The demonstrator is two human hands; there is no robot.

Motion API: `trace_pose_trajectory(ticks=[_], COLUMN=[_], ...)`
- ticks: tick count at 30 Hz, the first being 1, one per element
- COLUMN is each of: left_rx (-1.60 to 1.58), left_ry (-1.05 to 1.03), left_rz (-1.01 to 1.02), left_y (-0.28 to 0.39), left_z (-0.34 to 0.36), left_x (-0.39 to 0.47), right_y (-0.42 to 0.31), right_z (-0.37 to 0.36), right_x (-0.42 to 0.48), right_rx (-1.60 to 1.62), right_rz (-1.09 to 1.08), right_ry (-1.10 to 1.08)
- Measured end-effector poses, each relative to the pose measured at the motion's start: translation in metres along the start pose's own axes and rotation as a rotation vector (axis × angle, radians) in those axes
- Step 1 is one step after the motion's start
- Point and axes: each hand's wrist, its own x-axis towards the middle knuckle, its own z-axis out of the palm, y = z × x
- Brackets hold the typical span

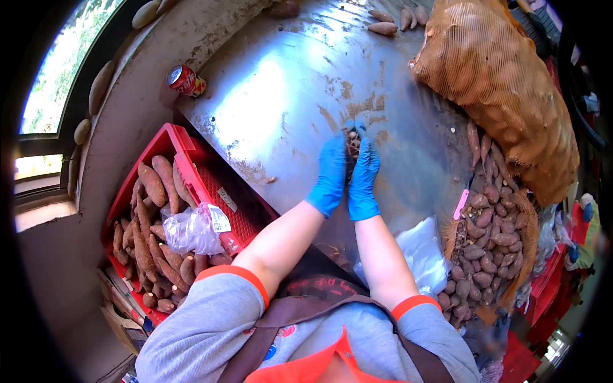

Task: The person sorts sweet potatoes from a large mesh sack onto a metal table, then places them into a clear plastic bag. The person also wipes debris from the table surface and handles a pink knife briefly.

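In blue gloves, my left hand [331, 167] and my right hand [365, 174] are cupped together over the middle of a metal tabletop [297, 158]. Between the palms sits a clump of dark soil and root scraps [353, 145]; its lower part is hidden by the fingers. Smears of brown dirt [371, 103] mark the metal just beyond my fingertips. Clear plastic bags [424, 251] lie beside my right forearm.
To the left, a red plastic crate [179, 143] holds sweet potatoes [143, 220] and a crumpled plastic bag [191, 234]. A drink can [186, 81] stands at the far left corner. On the right are a full orange mesh sack [498, 91], small sweet potatoes [488, 249] and a pink-handled knife [461, 204].
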Motion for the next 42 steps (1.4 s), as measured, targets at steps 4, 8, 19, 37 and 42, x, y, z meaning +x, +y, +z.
trace_pose_trajectory(ticks=[4,8,19,37,42], left_rx=[-0.629,-0.788,-0.095,1.062,1.151], left_ry=[-0.089,-0.586,-0.762,-1.901,-2.097], left_rz=[-0.345,-0.390,-0.538,-1.456,-1.251], left_y=[0.035,0.058,0.039,-0.271,-0.302], left_z=[0.010,0.021,0.105,-0.073,-0.085], left_x=[-0.018,-0.018,-0.184,-0.882,-0.954], right_y=[-0.007,-0.020,-0.162,-0.057,0.002], right_z=[-0.002,0.006,-0.104,-0.372,-0.325], right_x=[-0.003,0.000,-0.132,-0.887,-1.027], right_rx=[0.941,1.054,1.115,0.846,0.995], right_rz=[0.562,0.439,-0.113,-1.443,-0.623], right_ry=[0.025,-0.060,0.333,1.155,2.497])
